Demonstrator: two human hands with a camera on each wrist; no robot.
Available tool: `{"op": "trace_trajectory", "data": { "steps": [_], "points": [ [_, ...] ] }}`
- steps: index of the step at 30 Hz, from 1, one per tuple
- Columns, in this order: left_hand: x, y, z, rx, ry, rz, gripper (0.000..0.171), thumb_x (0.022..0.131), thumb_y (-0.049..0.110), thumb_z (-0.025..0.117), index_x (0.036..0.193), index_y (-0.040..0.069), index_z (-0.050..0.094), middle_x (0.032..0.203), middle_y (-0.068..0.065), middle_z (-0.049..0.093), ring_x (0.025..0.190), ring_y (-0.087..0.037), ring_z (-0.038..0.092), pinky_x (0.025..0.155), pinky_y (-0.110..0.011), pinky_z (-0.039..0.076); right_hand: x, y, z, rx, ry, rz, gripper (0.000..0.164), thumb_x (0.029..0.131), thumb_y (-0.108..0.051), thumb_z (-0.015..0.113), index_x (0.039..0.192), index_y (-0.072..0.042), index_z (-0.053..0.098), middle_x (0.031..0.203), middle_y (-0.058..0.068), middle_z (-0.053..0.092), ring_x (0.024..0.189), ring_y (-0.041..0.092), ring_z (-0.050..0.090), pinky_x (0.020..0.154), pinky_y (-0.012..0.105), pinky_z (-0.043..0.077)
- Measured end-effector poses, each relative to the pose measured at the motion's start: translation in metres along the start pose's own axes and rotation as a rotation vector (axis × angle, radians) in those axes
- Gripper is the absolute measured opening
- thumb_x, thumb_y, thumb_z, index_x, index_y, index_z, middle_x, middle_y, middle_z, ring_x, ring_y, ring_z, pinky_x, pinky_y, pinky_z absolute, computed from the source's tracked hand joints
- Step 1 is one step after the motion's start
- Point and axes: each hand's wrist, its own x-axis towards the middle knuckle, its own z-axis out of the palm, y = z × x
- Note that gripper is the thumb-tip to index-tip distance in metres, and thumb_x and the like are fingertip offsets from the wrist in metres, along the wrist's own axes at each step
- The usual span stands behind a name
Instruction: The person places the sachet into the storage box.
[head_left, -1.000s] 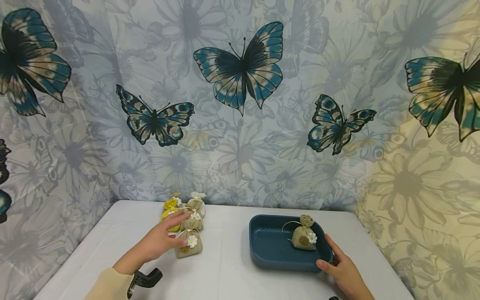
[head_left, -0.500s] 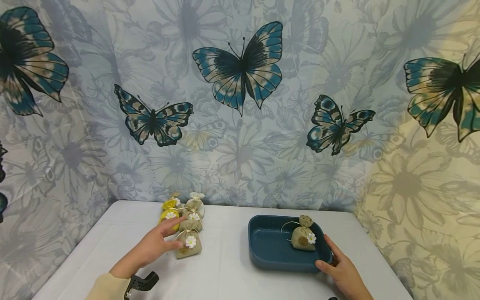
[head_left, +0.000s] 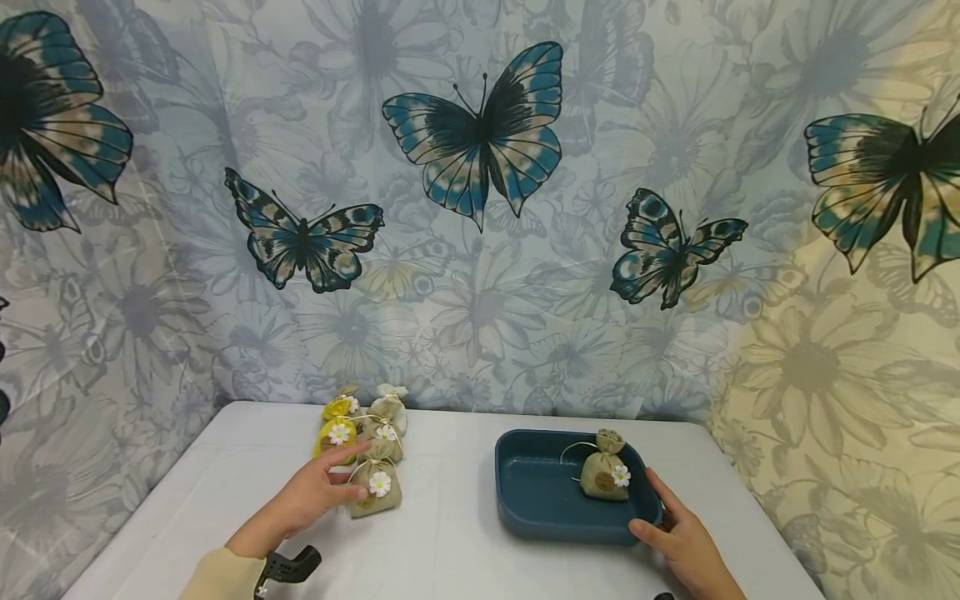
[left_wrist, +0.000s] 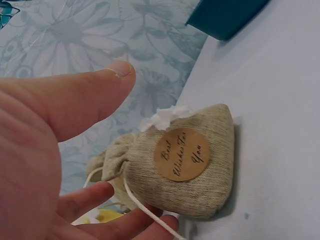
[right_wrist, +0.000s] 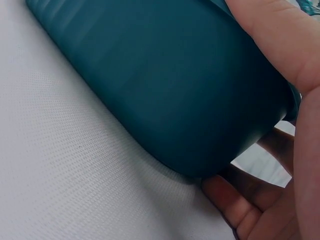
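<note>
My left hand (head_left: 303,498) is around the left side of the nearest beige drawstring sachet (head_left: 375,497), thumb and fingers spread. In the left wrist view, the thumb stands clear of that sachet (left_wrist: 217,155), and fingertips lie at its far side; whether they touch it I cannot tell. It bears a white flower and a round "Best Wishes For You" sticker (left_wrist: 182,154). My right hand (head_left: 688,546) grips the right end of a dark blue rectangular tub (head_left: 562,531), thumb at the rim, fingers round the outside. A beige sachet (head_left: 604,477) leans inside the tub.
Behind the nearest sachet lie more drawstring sachets: a yellow one (head_left: 335,432) at the left and a whitish one (head_left: 389,408) at the back. All stand on a white-covered table (head_left: 442,542). A butterfly-print cloth (head_left: 480,333) hangs behind the table.
My left hand has shifted slightly down and away from the yellow sachet, uncovering more of it. The right hand still holds the tub; the sachets appear in place.
</note>
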Motion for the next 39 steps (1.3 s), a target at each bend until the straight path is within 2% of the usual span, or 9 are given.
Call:
{"op": "trace_trajectory", "data": {
  "steps": [6, 10, 13, 19, 22, 25, 34, 37, 39],
  "points": [
    [0.001, -0.010, 0.004, 0.063, 0.017, -0.044, 0.074, 0.082, 0.014, 0.084, 0.147, 0.007, 0.050, 0.154, -0.032, 0.026, 0.123, -0.055, 0.047, 0.090, -0.053, 0.049, 0.000, 0.000, 0.000, -0.039, 0.015, 0.007, 0.087, 0.095, -0.026, 0.071, 0.161, -0.011, 0.016, 0.158, 0.028, 0.021, 0.113, 0.029, 0.053, 0.072, 0.028, 0.049],
    [0.001, -0.012, 0.004, 0.094, 0.001, -0.049, 0.071, 0.082, 0.016, 0.083, 0.145, 0.007, 0.053, 0.152, -0.032, 0.031, 0.121, -0.055, 0.047, 0.087, -0.053, 0.050, 0.000, 0.000, 0.001, -0.034, 0.021, -0.002, 0.087, 0.095, -0.027, 0.070, 0.161, -0.011, 0.016, 0.159, 0.027, 0.020, 0.127, 0.039, 0.047, 0.078, 0.025, 0.051],
    [0.001, -0.011, 0.004, 0.096, -0.015, -0.042, 0.068, 0.083, 0.015, 0.082, 0.144, 0.006, 0.054, 0.150, -0.031, 0.035, 0.120, -0.054, 0.048, 0.084, -0.050, 0.051, 0.000, 0.000, 0.002, -0.035, 0.022, -0.005, 0.087, 0.096, -0.028, 0.070, 0.161, -0.011, 0.016, 0.159, 0.027, 0.019, 0.130, 0.041, 0.043, 0.079, 0.025, 0.051],
    [0.002, -0.010, 0.005, 0.111, -0.028, -0.024, 0.064, 0.083, 0.014, 0.082, 0.141, 0.004, 0.056, 0.147, -0.028, 0.041, 0.118, -0.047, 0.051, 0.085, -0.049, 0.050, 0.000, 0.001, 0.001, -0.059, 0.024, 0.005, 0.088, 0.095, -0.029, 0.071, 0.161, -0.012, 0.016, 0.159, 0.027, 0.019, 0.122, 0.035, 0.049, 0.074, 0.027, 0.050],
    [0.003, -0.009, 0.006, 0.136, -0.019, -0.020, 0.061, 0.083, 0.014, 0.082, 0.139, 0.005, 0.059, 0.147, -0.028, 0.041, 0.118, -0.047, 0.050, 0.087, -0.052, 0.048, 0.000, 0.001, 0.000, -0.060, 0.018, 0.006, 0.088, 0.095, -0.028, 0.071, 0.161, -0.012, 0.015, 0.159, 0.028, 0.019, 0.109, 0.029, 0.052, 0.070, 0.029, 0.048],
    [0.004, -0.010, 0.008, 0.150, -0.003, -0.015, 0.058, 0.083, 0.013, 0.082, 0.136, 0.006, 0.062, 0.146, -0.029, 0.041, 0.119, -0.048, 0.048, 0.089, -0.055, 0.047, 0.000, 0.001, 0.000, -0.053, 0.019, 0.012, 0.087, 0.095, -0.028, 0.070, 0.161, -0.013, 0.016, 0.159, 0.027, 0.020, 0.105, 0.026, 0.053, 0.069, 0.029, 0.047],
    [0.005, -0.011, 0.011, 0.148, -0.008, 0.055, 0.053, 0.081, 0.009, 0.082, 0.131, 0.004, 0.065, 0.136, -0.018, 0.050, 0.126, -0.044, 0.042, 0.098, -0.059, 0.038, -0.001, -0.001, 0.001, -0.067, 0.031, 0.005, 0.087, 0.095, -0.030, 0.070, 0.161, -0.011, 0.016, 0.158, 0.027, 0.021, 0.129, 0.038, 0.046, 0.078, 0.025, 0.050],
    [0.006, -0.012, 0.013, 0.185, -0.014, 0.045, 0.048, 0.081, 0.011, 0.083, 0.127, 0.009, 0.068, 0.134, -0.016, 0.048, 0.128, -0.044, 0.040, 0.098, -0.059, 0.039, -0.002, -0.002, 0.001, -0.078, 0.041, 0.034, 0.088, 0.095, -0.032, 0.071, 0.161, -0.014, 0.017, 0.150, 0.028, 0.035, 0.102, 0.032, 0.058, 0.067, 0.024, 0.048],
    [0.006, -0.013, 0.014, 0.208, -0.018, 0.032, 0.045, 0.082, 0.011, 0.082, 0.125, 0.012, 0.070, 0.138, -0.018, 0.044, 0.130, -0.046, 0.038, 0.098, -0.061, 0.039, -0.002, -0.003, 0.001, -0.075, 0.045, 0.050, 0.088, 0.094, -0.032, 0.071, 0.161, -0.015, 0.017, 0.140, 0.027, 0.043, 0.080, 0.023, 0.052, 0.060, 0.026, 0.044]
  ]
}}
